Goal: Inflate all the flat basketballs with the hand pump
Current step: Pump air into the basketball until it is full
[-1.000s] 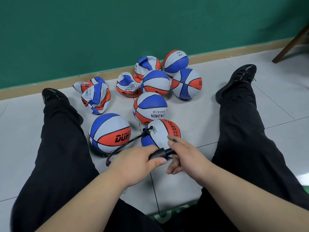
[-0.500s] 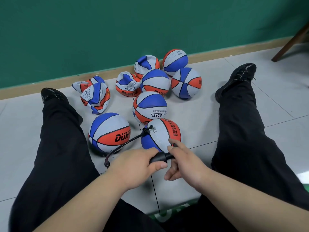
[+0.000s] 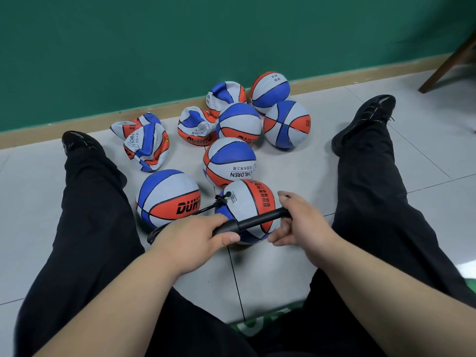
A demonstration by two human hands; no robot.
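I sit on the floor with my legs spread. My left hand (image 3: 195, 234) grips the barrel of a black hand pump (image 3: 253, 221). My right hand (image 3: 300, 220) grips the pump's handle end, pulled out to the right. The pump's thin black hose (image 3: 206, 208) runs to the valve on top of a blue, white and orange basketball (image 3: 246, 199) right behind my hands. Round balls lie nearby: one marked DUNK (image 3: 167, 198) at the left, one marked CHILDREN (image 3: 229, 162) behind. Crumpled flat balls (image 3: 146, 145) lie further back at the left and by the wall.
More round balls (image 3: 287, 123) and a crumpled ball (image 3: 195, 128) cluster near the green wall's wooden skirting (image 3: 167, 106). My black-trousered legs (image 3: 368, 176) flank the pile on both sides. A wooden furniture leg (image 3: 448, 65) slants at the far right. Grey tiles cover the floor.
My right hand has pulled the pump handle out to the right, so a long stretch of black shaft now shows between my hands. My left hand stays on the barrel.
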